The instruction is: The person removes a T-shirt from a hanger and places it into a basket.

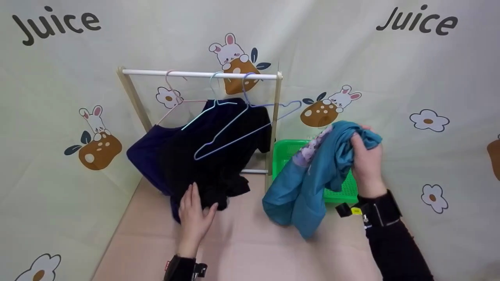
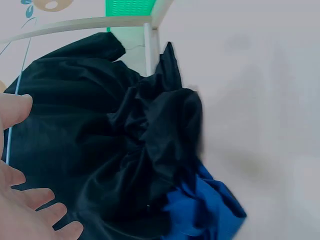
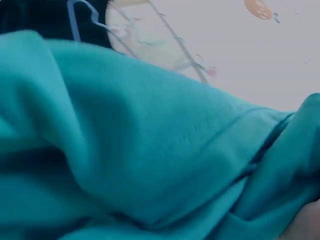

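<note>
Right hand (image 1: pixel 368 164): gripping a bunched teal cloth garment (image 1: pixel 300 191) near its top, with thumb across the front; impossible to tell how the fingers behind the folds lie.
Teal garment: hanging from that grip in long folds, partly in front of a green plastic basket (image 1: pixel 287 146), with a lilac patterned section (image 1: pixel 310 150) along one side.
Left hand (image 1: pixel 195 218): placed at the lower part of a black cloth garment (image 1: pixel 195 152), with fingers nearly straight and thumb wide apart, pinching nothing; firm contact hard to confirm.
Navy blue garment (image 1: pixel 150 146): draped beside and partly behind the black one.
White rail (image 1: pixel 195 73): carrying a thin pink hanger (image 1: pixel 168 113), a mint hanger (image 1: pixel 199 116) and a lavender hanger (image 1: pixel 234 141), the last bare and overlapping the black cloth.
Snag risk: likely to catch black cloth on the lavender wire if pulled sideways, perhaps unhooking it.
Fold risk: liable to tangle or hide the teal neckline, because of bunching in one fist.
Rack risk: possibly prone to tipping if tugged through the cloth.
</note>
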Motion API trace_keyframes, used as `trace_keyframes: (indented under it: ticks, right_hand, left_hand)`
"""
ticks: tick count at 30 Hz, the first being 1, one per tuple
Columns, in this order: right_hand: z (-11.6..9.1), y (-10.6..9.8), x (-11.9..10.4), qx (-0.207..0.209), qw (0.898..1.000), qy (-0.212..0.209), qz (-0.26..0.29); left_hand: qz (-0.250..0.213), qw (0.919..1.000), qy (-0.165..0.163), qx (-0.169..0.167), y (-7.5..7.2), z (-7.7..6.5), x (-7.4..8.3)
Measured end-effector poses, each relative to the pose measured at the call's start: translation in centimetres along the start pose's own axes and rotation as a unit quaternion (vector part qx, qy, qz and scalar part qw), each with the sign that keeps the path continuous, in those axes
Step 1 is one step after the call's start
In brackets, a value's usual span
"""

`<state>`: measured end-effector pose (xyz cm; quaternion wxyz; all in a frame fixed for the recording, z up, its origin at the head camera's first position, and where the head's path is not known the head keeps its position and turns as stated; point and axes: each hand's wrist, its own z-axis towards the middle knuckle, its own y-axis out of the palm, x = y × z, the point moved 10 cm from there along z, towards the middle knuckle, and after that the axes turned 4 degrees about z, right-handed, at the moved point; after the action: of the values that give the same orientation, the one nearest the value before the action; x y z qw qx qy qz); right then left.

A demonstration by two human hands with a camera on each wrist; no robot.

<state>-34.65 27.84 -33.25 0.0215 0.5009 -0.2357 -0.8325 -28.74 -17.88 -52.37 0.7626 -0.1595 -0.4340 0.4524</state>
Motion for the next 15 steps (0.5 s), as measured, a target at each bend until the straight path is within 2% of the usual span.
trace_keyframes:
  ticks: [5,9,12,15]
  right_hand:
    - [2.7,-0.9,-3.4,0.069,0.994,-0.051,0.064]
    - [4.4,-1.8,-4.7,0.099,0.986,-0.076,0.107]
    - [5.3,-2.5,-4.5,0.106,0.985,-0.084,0.11]
    - [6.0,-3.5,-2.6,0.107,0.991,-0.051,0.064]
  left_hand:
    - [0.01,0.9999,-0.002,-0.001,-0.3,-0.8,-0.9]
    - [0.016,0.9999,0.002,-0.001,-0.6,-1.2,-1.4]
    - [0.018,0.9998,0.002,0.004,-1.0,-1.4,-1.8]
    - [0.017,0.9998,-0.001,0.01,-1.2,-1.5,-2.0]
